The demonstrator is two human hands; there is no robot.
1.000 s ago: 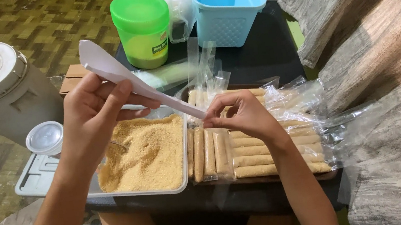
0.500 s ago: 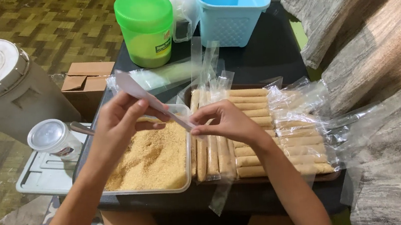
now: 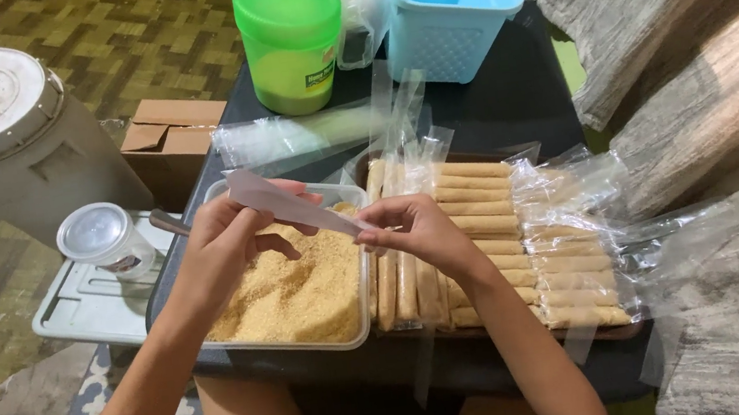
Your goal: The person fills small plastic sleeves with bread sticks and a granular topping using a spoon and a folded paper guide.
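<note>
Clear plastic sleeve (image 3: 290, 204) pinched by both hands (image 3: 224, 248) (image 3: 416, 230) over crumb tray (image 3: 297, 285).

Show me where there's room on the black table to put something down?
Bare black table shows between the blue plastic basket and the tray of wrapped tan rolls. It's crowded nearer: the clear tub of golden crumbs, both hands and loose clear wrappers beside the green-lidded jar.
</note>
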